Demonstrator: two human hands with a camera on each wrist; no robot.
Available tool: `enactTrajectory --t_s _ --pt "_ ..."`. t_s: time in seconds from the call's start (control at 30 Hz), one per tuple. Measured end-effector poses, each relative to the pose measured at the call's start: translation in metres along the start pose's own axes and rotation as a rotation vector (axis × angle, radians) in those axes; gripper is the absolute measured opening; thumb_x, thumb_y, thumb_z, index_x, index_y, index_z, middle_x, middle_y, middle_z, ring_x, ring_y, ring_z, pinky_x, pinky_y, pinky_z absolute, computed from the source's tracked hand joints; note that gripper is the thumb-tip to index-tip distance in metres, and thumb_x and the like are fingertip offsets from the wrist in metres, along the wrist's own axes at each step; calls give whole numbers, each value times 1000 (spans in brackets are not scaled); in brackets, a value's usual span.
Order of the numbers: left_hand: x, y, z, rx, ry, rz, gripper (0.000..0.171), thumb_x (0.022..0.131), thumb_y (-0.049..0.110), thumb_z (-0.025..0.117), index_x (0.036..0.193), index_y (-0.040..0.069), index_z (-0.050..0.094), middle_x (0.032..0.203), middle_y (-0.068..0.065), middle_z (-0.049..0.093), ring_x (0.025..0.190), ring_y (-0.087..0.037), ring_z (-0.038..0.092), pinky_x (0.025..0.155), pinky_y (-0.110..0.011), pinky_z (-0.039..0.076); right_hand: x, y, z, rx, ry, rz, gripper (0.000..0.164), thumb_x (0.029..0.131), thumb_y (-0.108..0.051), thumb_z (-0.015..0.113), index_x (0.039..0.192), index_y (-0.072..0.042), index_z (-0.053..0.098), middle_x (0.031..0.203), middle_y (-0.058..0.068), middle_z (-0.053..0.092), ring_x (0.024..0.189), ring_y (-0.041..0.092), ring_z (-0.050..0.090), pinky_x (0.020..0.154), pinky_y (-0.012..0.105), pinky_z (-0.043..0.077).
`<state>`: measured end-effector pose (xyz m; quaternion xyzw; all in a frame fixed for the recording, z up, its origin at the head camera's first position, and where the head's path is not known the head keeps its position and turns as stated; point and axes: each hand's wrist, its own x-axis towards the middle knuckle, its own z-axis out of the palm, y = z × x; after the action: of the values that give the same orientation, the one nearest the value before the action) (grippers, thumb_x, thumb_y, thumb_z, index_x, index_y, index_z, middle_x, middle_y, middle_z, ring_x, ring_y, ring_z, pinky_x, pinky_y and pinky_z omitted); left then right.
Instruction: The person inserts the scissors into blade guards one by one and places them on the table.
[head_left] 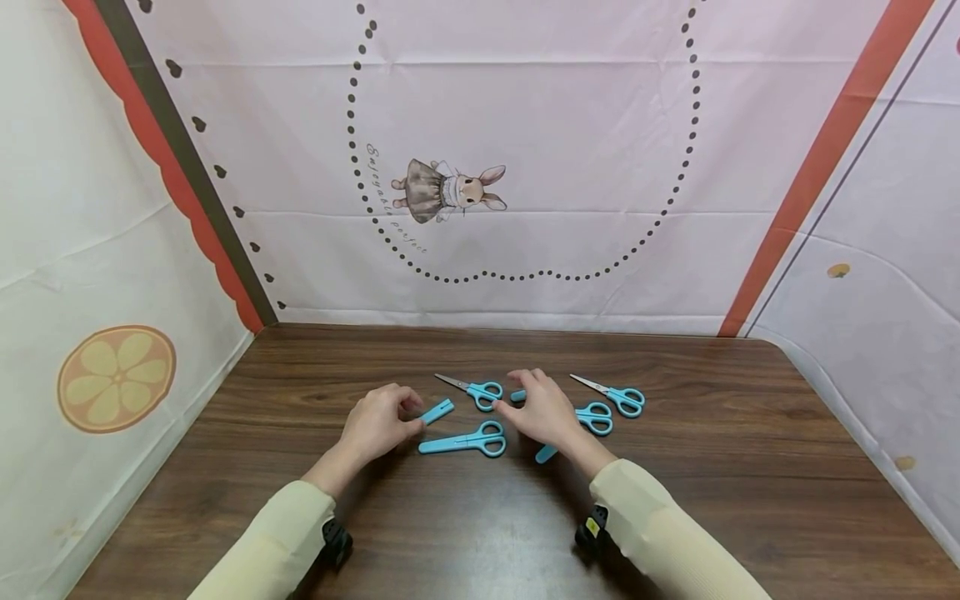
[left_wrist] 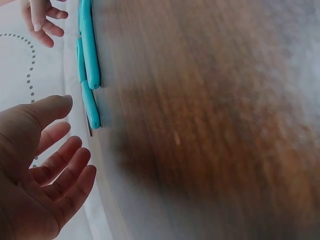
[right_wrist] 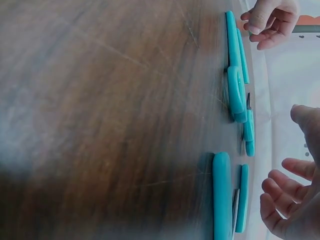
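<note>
Sheathed scissors (head_left: pixel 450 444) lie mid-table, toward 3 o'clock from the left hand (head_left: pixel 378 425), long axis nearly 9-to-3, covered tip at 9. Bare-bladed scissors (head_left: pixel 477 389) just beyond point to 10 o'clock. A loose cover (head_left: pixel 438 412) slants 8-to-2. Both the left and right hand (head_left: pixel 546 412) hold nothing, thumbs apart from loosely bent fingers. Cursive on the backdrop (head_left: pixel 600 150) seems to read "Enjoyable porfect", beside a printed rabbit (head_left: pixel 450 192).
</note>
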<state>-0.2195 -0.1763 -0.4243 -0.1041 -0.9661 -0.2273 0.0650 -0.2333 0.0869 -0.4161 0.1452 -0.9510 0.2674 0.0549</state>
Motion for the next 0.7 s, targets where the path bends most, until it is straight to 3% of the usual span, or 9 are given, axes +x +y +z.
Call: enactTrajectory --t_s 0.3,0.7 --pt "4 -3 4 -17 -14 -9 26 71 28 78 94 18 68 84 4 61 75 -11 56 62 -30 45 6 -6 3 -9 -12 61 57 83 -48 62 127 -13 53 113 7 55 100 25 53 76 41 46" --pt "6 -3 7 -22 -31 -23 28 71 33 77 94 19 68 86 4 61 77 -12 56 67 -34 46 11 -11 11 -74 2 70 56 83 -50 60 124 -11 55 108 8 56 99 26 53 74 40 46"
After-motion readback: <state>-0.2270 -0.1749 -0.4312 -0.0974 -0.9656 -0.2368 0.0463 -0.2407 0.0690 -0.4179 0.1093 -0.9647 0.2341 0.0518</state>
